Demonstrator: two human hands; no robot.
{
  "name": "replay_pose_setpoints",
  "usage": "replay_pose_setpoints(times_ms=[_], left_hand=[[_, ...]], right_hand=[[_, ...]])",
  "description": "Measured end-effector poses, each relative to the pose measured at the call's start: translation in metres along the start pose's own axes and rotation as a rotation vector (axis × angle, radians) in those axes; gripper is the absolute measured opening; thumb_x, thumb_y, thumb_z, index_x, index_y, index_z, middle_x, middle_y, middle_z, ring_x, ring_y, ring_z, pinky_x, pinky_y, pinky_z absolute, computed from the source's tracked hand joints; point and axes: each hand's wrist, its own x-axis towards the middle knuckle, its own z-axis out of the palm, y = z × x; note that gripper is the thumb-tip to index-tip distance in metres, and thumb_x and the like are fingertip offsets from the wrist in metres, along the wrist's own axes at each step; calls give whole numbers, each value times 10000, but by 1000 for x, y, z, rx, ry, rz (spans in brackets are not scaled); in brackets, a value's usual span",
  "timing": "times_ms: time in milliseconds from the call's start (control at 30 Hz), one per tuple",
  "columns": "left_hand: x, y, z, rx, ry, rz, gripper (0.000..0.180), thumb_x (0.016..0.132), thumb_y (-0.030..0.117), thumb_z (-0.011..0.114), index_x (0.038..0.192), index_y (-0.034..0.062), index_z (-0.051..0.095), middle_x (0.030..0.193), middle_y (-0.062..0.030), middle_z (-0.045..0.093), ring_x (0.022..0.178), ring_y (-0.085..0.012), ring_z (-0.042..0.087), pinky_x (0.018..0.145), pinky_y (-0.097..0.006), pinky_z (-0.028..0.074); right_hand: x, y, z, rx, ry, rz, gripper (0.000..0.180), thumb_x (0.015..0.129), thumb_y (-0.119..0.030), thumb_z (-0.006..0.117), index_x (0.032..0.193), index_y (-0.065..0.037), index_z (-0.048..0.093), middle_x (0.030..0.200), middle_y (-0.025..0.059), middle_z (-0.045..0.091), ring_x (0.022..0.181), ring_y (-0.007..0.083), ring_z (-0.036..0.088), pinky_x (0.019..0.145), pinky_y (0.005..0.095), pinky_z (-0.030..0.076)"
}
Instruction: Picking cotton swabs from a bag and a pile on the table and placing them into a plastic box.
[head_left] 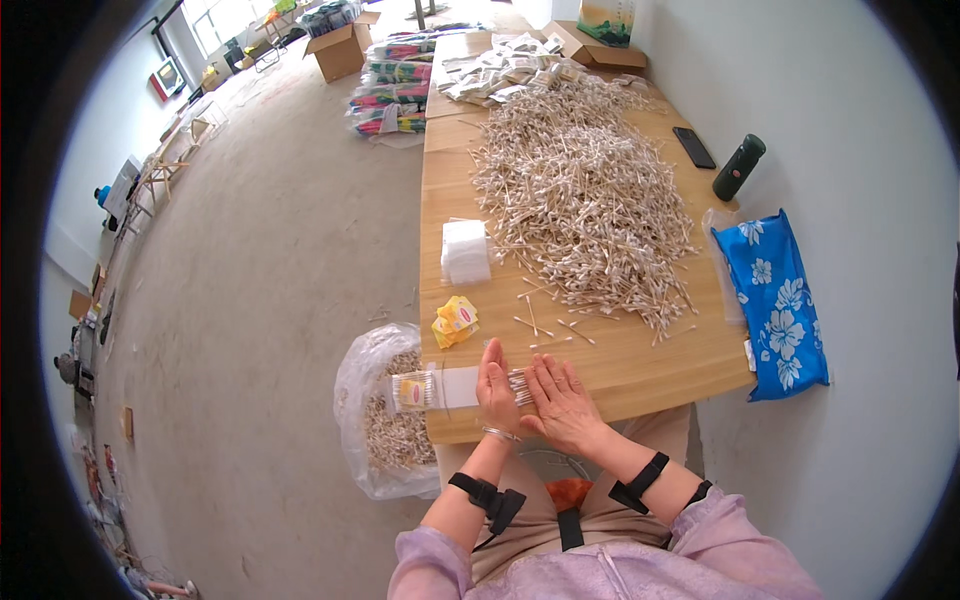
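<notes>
A small bunch of cotton swabs (519, 386) lies at the table's near edge, between my two hands. My left hand (495, 388) stands on its edge at the left of the bunch, fingers stretched out. Flat on the right side, with fingers extended, my right hand (562, 400) touches the swab ends and hides part of them. Left of my left hand is a clear plastic sleeve (458, 388). Beyond it, at the table's left edge, sits a pack of swabs (413, 392) with a yellow card in it.
A large heap of loose swabs (590, 190) covers the table's middle. Yellow cards (456, 320) and clear bags (465, 252) lie along the left side. A blue floral pack (778, 305), dark bottle (740, 167) and phone (694, 148) are rightward. A plastic sack (362, 415) holds more swabs.
</notes>
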Motion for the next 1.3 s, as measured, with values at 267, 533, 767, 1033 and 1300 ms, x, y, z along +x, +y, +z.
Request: replay_pose_setpoints(times_ms=[267,533,767,1033,1300], left_hand=[[-2,8,6,-19,2,-32,524,1023,314,367,1405,-41,319,1460,-152,346,1372,-233,307,1142,-341,239],[-1,1,3,-23,13,-11,521,1025,318,358,1404,-38,321,1465,-149,339,1374,-235,304,1143,-339,235],[1,2,2,-41,-3,-10,524,1024,318,360,1396,-49,322,1457,-153,351,1370,-233,312,1144,-344,236],[0,-3,3,-44,17,19,526,1024,320,361,1396,-51,320,1466,-149,339,1382,-230,288,1151,-345,223],[1,-5,0,-15,8,50,502,1029,299,346,1407,-30,317,1466,-138,338,1382,-216,284,1155,-338,205]], right_hand=[[12,8,1,40,-12,0,808,893,-494,501,1469,-13,202,1544,190,132,1443,320,93,1159,482,67],[6,9,0,-48,100,37,843,872,-496,528,1470,-10,185,1543,200,128,1442,331,88,1157,487,72],[14,5,-6,10,-47,-36,875,856,-587,487,1466,-18,224,1542,192,149,1444,321,88,1164,475,49],[13,11,-8,117,96,22,708,865,-364,571,1423,-21,305,1495,175,255,1413,313,173,1151,475,105],[30,14,-13,167,267,16,511,827,-211,586,1293,-45,459,1221,113,452,1193,297,380,1083,465,225]])
